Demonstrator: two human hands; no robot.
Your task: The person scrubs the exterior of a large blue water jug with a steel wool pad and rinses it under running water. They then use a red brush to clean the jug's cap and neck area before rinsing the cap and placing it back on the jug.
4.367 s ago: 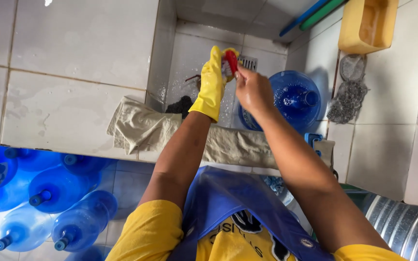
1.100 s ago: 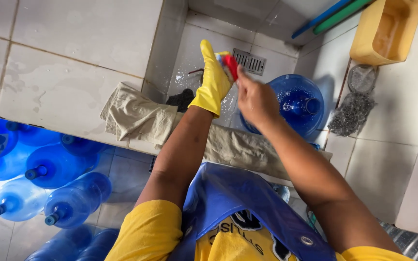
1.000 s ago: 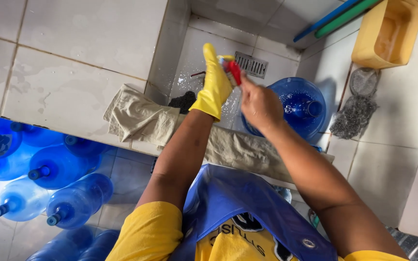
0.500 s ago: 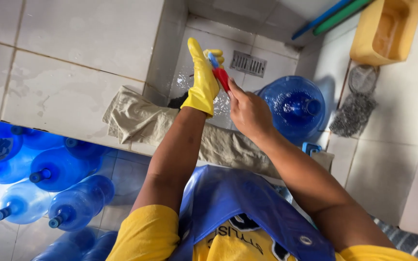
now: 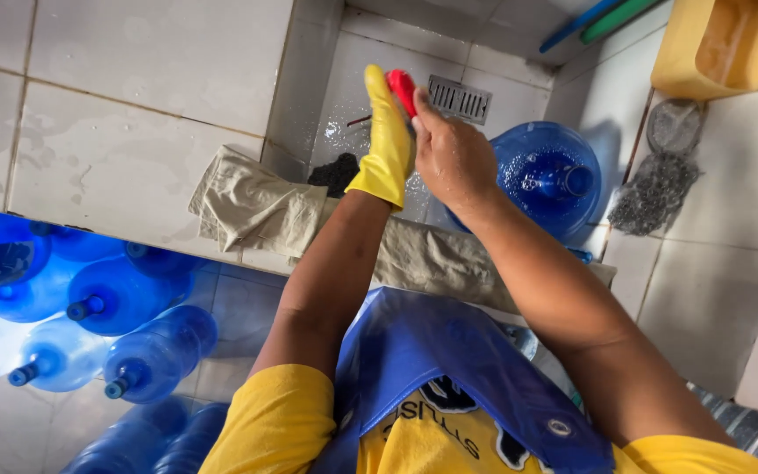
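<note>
Slipping is judged the main risk: the tiled washing recess [image 5: 370, 79] looks wet, and the large blue water jug [image 5: 547, 180] standing in it just right of the hands could be knocked by the right forearm if the arm swings out. A second risk is judged at the grip itself, since the small red object [image 5: 402, 88] is pinched only at the fingertips and could be dropped onto the wet tiles near the drain grate [image 5: 460, 98]. The left hand [image 5: 388, 145] is covered by a yellow rubber glove, held upright with fingers extended, and the red object is touched against its upper edge; whether the gloved fingers close round it cannot be told. The right hand [image 5: 451, 158] is bare and is closed on the red object from the right. The object is seen as small, bright red, smooth and rounded, partly hidden by both hands, held above the recess and over a beige cloth [image 5: 252, 206] draped on the ledge.
</note>
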